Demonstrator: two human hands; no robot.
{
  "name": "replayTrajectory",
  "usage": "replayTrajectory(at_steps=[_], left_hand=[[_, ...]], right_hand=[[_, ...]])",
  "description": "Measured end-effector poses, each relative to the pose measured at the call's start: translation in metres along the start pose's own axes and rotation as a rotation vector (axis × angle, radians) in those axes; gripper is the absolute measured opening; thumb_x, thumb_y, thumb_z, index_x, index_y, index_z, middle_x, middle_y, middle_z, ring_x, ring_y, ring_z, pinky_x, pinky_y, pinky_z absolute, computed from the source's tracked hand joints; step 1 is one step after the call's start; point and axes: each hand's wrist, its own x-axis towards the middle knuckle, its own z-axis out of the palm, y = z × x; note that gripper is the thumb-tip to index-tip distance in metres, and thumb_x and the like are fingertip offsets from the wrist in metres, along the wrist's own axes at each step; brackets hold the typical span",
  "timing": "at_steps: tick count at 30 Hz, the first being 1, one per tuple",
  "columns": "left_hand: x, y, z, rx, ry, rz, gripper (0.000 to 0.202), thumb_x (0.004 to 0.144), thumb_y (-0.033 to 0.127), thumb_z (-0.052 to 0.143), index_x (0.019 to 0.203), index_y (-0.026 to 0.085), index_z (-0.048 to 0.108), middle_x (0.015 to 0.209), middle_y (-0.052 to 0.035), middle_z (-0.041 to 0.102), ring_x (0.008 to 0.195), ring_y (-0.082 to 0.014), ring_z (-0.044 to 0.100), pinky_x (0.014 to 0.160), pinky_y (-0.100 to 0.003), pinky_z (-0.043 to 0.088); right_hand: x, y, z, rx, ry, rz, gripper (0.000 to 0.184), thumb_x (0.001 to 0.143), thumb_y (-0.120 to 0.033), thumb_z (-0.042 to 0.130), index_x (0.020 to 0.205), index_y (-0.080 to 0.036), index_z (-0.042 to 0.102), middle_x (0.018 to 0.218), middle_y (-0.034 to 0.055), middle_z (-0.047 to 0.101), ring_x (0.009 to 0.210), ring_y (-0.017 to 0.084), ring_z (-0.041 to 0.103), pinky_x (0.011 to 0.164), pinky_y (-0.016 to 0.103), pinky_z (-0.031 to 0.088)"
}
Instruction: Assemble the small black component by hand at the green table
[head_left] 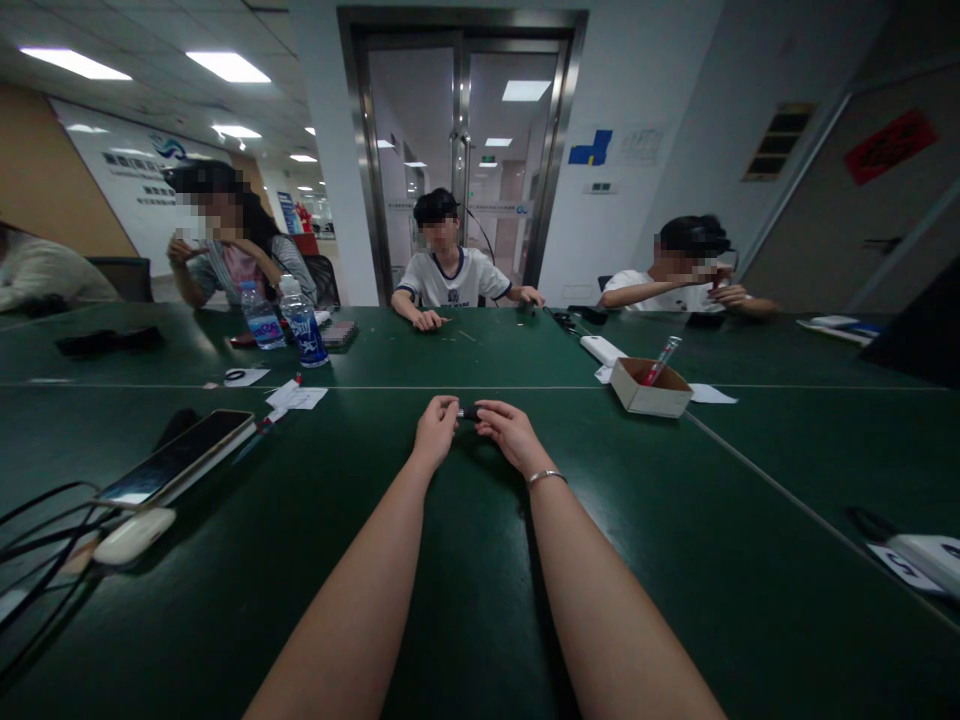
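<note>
Straight ahead, a small black object with a silvery end (470,412) is held just above the green table (480,560). Its exact kind is too small to make out. My left hand (434,433) pinches the silvery end at the left. From the other side, the fingers of my right hand (511,434) close on the black end, hiding part of it. A silver bangle (547,477) circles my right wrist. Both forearms reach forward over the tabletop.
On the left lie a phone (184,458), a white rounded case (135,536) and black cables. Two bottles, one a blue-labelled bottle (306,325), stand further back. A small open box (651,390) holding a clear tube sits to the right. Several people sit across the table.
</note>
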Motion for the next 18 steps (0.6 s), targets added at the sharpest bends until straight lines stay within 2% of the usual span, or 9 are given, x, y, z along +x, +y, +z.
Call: replayTrajectory(at_steps=[3, 6, 8, 10, 12, 15, 18], left_hand=[[-0.0005, 0.0012, -0.0004, 0.037, 0.020, 0.083, 0.026, 0.079, 0.025, 0.058, 0.104, 0.019, 0.060, 0.084, -0.0027, 0.058, 0.066, -0.0117, 0.053, 0.057, -0.020, 0.041], [-0.0005, 0.0017, -0.0012, 0.049, 0.028, 0.019, 0.022, 0.085, 0.030, 0.051, 0.100, 0.018, 0.060, 0.073, -0.0008, 0.055, 0.060, -0.0121, 0.050, 0.056, -0.022, 0.040], [0.0000, 0.0012, -0.0014, 0.056, 0.023, 0.040, 0.021, 0.084, 0.029, 0.051, 0.099, 0.018, 0.061, 0.069, 0.0001, 0.054, 0.060, -0.0125, 0.050, 0.059, -0.023, 0.041], [0.0007, 0.0003, -0.0012, 0.057, 0.033, 0.114, 0.024, 0.077, 0.022, 0.058, 0.101, 0.018, 0.061, 0.079, -0.0015, 0.057, 0.070, -0.0132, 0.053, 0.066, -0.023, 0.042], [0.0013, -0.0007, -0.0008, 0.030, 0.036, 0.113, 0.027, 0.076, 0.022, 0.060, 0.103, 0.019, 0.061, 0.087, -0.0032, 0.058, 0.075, -0.0141, 0.054, 0.068, -0.024, 0.043], [0.0018, -0.0009, -0.0006, 0.007, 0.008, 0.062, 0.024, 0.081, 0.027, 0.055, 0.102, 0.018, 0.061, 0.082, -0.0030, 0.057, 0.072, -0.0146, 0.054, 0.066, -0.024, 0.043], [0.0014, 0.0012, -0.0010, 0.028, 0.035, 0.108, 0.025, 0.078, 0.020, 0.058, 0.103, 0.018, 0.062, 0.088, -0.0036, 0.058, 0.077, -0.0137, 0.055, 0.070, -0.023, 0.043]], right_hand=[[0.0003, 0.0005, -0.0007, 0.000, -0.006, -0.005, 0.031, 0.058, -0.020, 0.084, 0.085, -0.014, 0.072, 0.070, 0.0040, 0.068, 0.059, 0.012, 0.063, 0.055, 0.021, 0.054], [0.0007, 0.0010, -0.0014, -0.001, -0.012, -0.003, 0.031, 0.059, -0.020, 0.084, 0.086, -0.014, 0.071, 0.070, 0.0040, 0.068, 0.060, 0.012, 0.063, 0.056, 0.021, 0.054], [0.0009, 0.0011, -0.0017, -0.002, -0.015, -0.004, 0.031, 0.059, -0.020, 0.084, 0.086, -0.014, 0.071, 0.071, 0.0040, 0.068, 0.060, 0.012, 0.063, 0.056, 0.021, 0.054], [0.0009, 0.0010, -0.0017, 0.003, -0.012, -0.008, 0.031, 0.059, -0.020, 0.084, 0.086, -0.014, 0.071, 0.070, 0.0037, 0.068, 0.059, 0.012, 0.063, 0.055, 0.021, 0.053], [0.0007, 0.0008, -0.0015, 0.005, -0.012, -0.004, 0.031, 0.058, -0.020, 0.085, 0.085, -0.014, 0.071, 0.069, 0.0034, 0.068, 0.059, 0.012, 0.063, 0.055, 0.021, 0.053], [0.0002, 0.0005, -0.0011, 0.002, -0.023, -0.001, 0.032, 0.058, -0.021, 0.085, 0.086, -0.014, 0.071, 0.069, 0.0035, 0.068, 0.060, 0.012, 0.063, 0.056, 0.020, 0.053], [0.0000, 0.0002, -0.0011, 0.006, -0.016, -0.004, 0.033, 0.058, -0.021, 0.085, 0.087, -0.013, 0.071, 0.070, 0.0040, 0.068, 0.059, 0.011, 0.063, 0.056, 0.019, 0.053]])
